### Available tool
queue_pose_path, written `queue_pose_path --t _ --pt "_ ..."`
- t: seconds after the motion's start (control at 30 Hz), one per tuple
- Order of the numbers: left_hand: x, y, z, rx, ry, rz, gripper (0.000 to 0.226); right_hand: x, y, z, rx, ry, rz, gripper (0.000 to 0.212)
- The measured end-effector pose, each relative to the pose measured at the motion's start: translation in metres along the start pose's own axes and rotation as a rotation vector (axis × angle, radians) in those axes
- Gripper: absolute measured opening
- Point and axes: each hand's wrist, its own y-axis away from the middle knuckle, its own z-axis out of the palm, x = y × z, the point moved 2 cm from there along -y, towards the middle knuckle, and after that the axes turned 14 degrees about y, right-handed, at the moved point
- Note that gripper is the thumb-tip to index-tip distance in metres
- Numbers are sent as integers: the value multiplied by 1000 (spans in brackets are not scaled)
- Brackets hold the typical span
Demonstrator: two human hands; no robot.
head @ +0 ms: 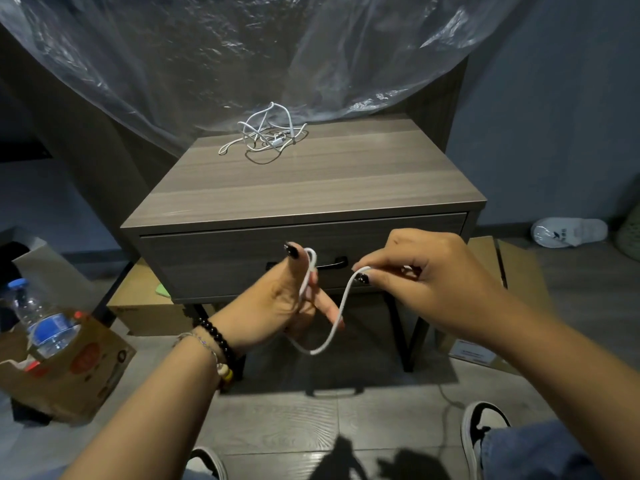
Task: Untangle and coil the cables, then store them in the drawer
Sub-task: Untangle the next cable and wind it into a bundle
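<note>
Winding the white cable (325,327) around the left hand (277,303) could go wrong if the loop slips off the raised thumb, since it hangs there loosely; a hard tug from the right hand (415,275) would likely cause that. The left hand stands palm-up with thumb raised and fingers loosely spread, the cable looped over the thumb and running down across the palm. The right hand pinches the cable's other stretch between thumb and forefinger, its other fingers curled. A slack bight sags between them. The tangled cables (265,135) lie on the nightstand (346,181), above the closed drawer (221,258).
</note>
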Motion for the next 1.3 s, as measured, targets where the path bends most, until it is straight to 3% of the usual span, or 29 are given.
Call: queue_pose_path --t 0.2,0.43,0.7,0.87,0.97,1.13,1.2,1.3 --pt "-19 -2 20 -236 285 -139 87 -2 -1 -1 72 -116 61 12" --pt "-23 -6 30 -261 270 -163 95 -3 0 1 113 -183 183 8" --pt "-10 -2 35 -332 671 -245 74 2 -4 -10 141 -183 345 9" --pt "-7 -2 30 -259 400 -161 79 2 -3 -13 114 -213 383 6" --pt "-10 -1 30 -210 289 -155 98 1 -4 -12 79 -225 395 7" --pt "-6 5 30 -135 86 -117 128 -5 -5 -16 -158 -335 342 12" --pt "-4 8 31 -121 21 -82 123 -10 -2 -15 -251 -368 316 19" --pt "-5 6 27 -18 -128 -35 89 -14 -1 -9 -259 -369 306 16"
